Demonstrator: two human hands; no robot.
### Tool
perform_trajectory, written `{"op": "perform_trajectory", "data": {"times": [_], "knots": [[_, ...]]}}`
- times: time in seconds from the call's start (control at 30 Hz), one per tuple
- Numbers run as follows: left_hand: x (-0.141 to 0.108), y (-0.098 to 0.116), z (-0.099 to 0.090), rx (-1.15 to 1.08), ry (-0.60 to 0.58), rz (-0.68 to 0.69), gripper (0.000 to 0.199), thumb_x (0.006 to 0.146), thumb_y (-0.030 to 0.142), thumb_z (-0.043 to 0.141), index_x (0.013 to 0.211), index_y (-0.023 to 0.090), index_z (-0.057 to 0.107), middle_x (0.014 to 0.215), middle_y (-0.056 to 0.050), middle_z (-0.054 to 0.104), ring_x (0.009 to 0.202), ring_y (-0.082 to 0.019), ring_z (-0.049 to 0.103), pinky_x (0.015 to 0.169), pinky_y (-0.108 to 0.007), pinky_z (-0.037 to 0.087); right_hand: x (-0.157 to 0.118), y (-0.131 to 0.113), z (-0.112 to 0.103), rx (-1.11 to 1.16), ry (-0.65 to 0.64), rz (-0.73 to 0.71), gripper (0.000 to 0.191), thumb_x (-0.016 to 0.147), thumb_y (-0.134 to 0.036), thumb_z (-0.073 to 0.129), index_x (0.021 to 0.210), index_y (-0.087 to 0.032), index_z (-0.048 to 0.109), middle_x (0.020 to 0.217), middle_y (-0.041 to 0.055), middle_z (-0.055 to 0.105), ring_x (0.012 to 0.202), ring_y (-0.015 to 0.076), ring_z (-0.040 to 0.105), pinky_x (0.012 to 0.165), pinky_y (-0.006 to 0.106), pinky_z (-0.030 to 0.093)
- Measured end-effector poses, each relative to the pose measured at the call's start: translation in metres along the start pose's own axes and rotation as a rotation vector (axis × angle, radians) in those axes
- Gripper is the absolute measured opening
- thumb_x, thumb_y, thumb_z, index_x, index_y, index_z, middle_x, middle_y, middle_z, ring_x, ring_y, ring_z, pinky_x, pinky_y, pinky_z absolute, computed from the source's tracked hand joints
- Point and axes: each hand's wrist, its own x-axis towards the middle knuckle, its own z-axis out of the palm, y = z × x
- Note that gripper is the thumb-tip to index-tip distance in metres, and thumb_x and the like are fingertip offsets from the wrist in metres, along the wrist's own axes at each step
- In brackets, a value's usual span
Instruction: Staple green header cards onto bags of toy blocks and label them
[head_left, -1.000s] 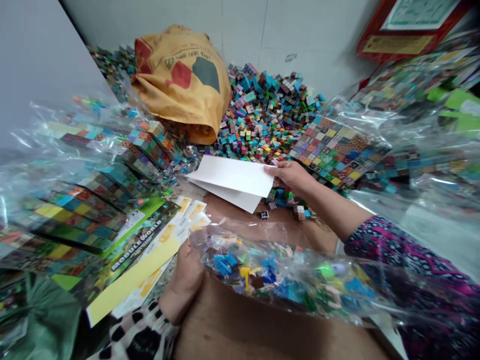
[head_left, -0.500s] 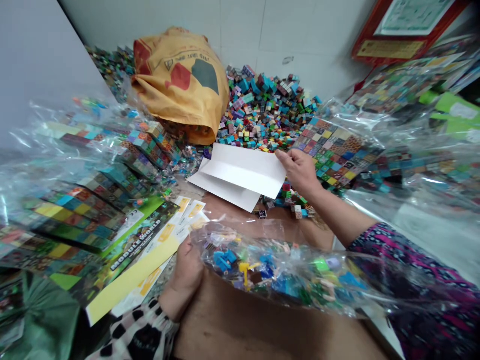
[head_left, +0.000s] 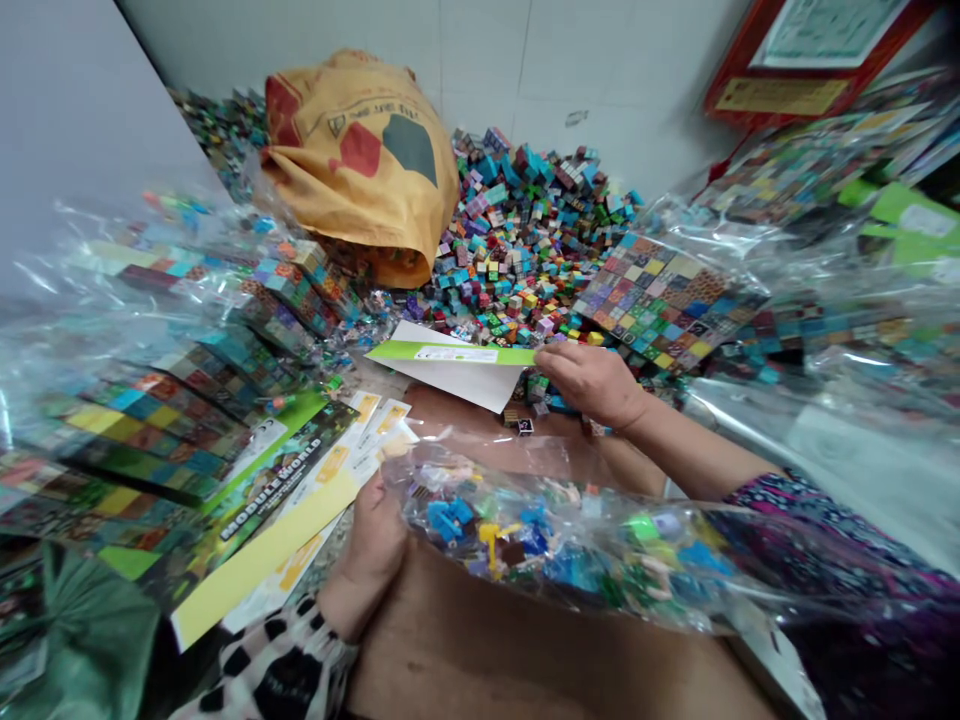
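My right hand (head_left: 592, 382) pinches the right end of a folded card (head_left: 457, 354), whose green strip with a white label faces up. Below the card lies a white sheet (head_left: 469, 382). My left hand (head_left: 377, 530) is closed at the left end of a clear plastic bag (head_left: 570, 545) of small blue, yellow and green figures. Beside that hand are a long yellow strip (head_left: 262, 565), white-and-orange paper slips (head_left: 360, 450) and a printed "Module World" card (head_left: 274, 480).
A yellow cloth bag (head_left: 367, 170) stands by a heap of small coloured cubes (head_left: 525, 240). Wrapped cube blocks lie at the left (head_left: 157, 420) and right (head_left: 667, 300). A red frame (head_left: 780, 95) is at the upper right.
My right hand has moved slightly down and turned the card, so its green strip shows instead of its white face. My left hand and the bag of figures have stayed put.
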Motion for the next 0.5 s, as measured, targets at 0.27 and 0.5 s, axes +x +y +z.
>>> {"op": "perform_trajectory", "data": {"times": [0.27,0.5], "knots": [[0.001,-0.012,-0.008,-0.016,-0.034,0.058,0.032,0.066,0.046,0.080,0.071,0.015,0.073,0.072,-0.005,0.072,0.074,-0.019,0.065,0.076,-0.029,0.054,-0.004,0.008,-0.050,-0.082,0.171,0.155,0.031,0.100,-0.033,0.041,0.094,-0.020,0.069,0.094,0.0126,0.075,0.088,0.0249,0.071,0.074,0.036,0.054],[0.010,0.014,-0.024,-0.124,0.107,0.255,0.035,0.080,0.053,0.070,0.083,0.018,0.071,0.081,-0.002,0.073,0.079,-0.016,0.065,0.081,-0.027,0.051,-0.050,-0.015,-0.135,-0.264,0.376,-0.172,0.029,0.094,-0.023,0.060,0.122,-0.027,0.066,0.109,0.0089,0.077,0.093,0.0223,0.075,0.074,0.033,0.060]]}}
